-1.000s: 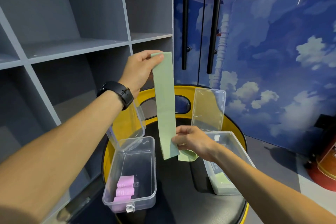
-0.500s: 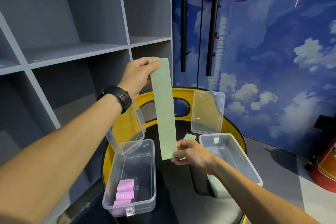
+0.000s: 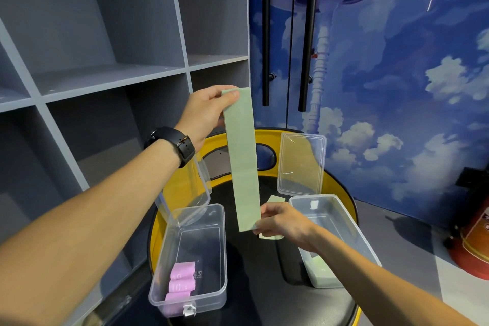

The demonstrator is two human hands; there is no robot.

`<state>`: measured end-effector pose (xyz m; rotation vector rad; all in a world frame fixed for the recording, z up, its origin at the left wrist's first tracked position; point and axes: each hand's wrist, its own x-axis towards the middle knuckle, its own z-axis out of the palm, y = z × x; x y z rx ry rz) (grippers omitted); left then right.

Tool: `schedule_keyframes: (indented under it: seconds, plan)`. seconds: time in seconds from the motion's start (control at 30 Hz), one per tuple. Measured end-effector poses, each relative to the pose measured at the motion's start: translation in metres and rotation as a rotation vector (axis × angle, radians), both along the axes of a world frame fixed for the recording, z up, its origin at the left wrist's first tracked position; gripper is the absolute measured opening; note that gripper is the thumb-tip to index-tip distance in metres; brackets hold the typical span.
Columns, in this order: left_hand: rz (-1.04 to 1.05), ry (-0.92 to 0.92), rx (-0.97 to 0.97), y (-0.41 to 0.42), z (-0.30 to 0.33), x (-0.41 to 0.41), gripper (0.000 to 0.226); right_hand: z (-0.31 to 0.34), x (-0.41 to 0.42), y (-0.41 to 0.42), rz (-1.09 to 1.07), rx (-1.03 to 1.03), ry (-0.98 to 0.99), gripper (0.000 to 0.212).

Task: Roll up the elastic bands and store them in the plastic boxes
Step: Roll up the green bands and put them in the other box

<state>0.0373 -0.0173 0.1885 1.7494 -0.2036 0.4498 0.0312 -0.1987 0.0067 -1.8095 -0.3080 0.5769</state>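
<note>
band: pale green flat strip (image 3: pixel 243 159), matte, no twists or creases I can spot, hanging nearly straight up and down over the black seat (image 3: pixel 254 286), between the two boxes

left hand: up top (image 3: pixel 205 111), thumb and fingers pinching the band's upper end

right hand: down low (image 3: pixel 284 222), fingers nipping the bottom corner of the band, so it's held taut-ish at both ends

left box: open clear tub (image 3: pixel 223 246), three pink rolls (image 3: pixel 181 283) already sitting at the near end

right box: open too (image 3: pixel 344 217), something pale green lying in its near end, can't tell if it's rolled or just folded

scraps: a little green piece (image 3: pixel 276 198) on the seat behind the right hand, another bit peeking out under it

what could go wrong: imo the roll is the risky part. Start it crooked from the bottom and it'll cone out sideways and sit badly next to the others. It's stretchy, so if either pinch slips it probably snaps or flops down onto the seat. A loose roll likely springs open once dropped in the box.

stage: looks like straightening before rolling, nothing rolled yet on this one
</note>
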Motion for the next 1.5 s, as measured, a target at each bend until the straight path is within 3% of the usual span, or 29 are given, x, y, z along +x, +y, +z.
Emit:
schedule_keyframes:
  seconds: [0.1, 0.17, 0.3, 0.47, 0.67, 1.03, 1.5]
  plan:
    - [-0.021, -0.008, -0.009, -0.003, -0.002, -0.004, 0.020, 0.009, 0.004, -0.006, -0.014, -0.072, -0.059, 0.033]
    - [-0.032, -0.007, -0.002, -0.006, -0.006, -0.006, 0.020, 0.021, 0.008, -0.008, -0.122, 0.027, -0.089, 0.045]
    - [-0.031, 0.010, 0.045, -0.010, -0.015, -0.007, 0.023, 0.066, 0.011, -0.003, -0.312, 0.327, -0.221, 0.027]
    - [-0.072, 0.027, 0.077, -0.013, -0.025, -0.010, 0.021, 0.117, 0.008, 0.006, -0.295, 0.479, -0.414, 0.027]
    - [-0.139, 0.071, 0.060, -0.018, -0.036, -0.016, 0.020, 0.124, 0.006, 0.007, -0.301, 0.455, -0.514, 0.014]
    - [-0.221, 0.145, 0.049, -0.019, -0.069, -0.024, 0.023, 0.095, 0.000, 0.000, -0.330, 0.453, -0.438, 0.012]
    - [-0.105, 0.075, -0.219, -0.010, -0.134, -0.026, 0.018, 0.053, 0.002, -0.006, -0.330, 0.408, -0.421, 0.013]
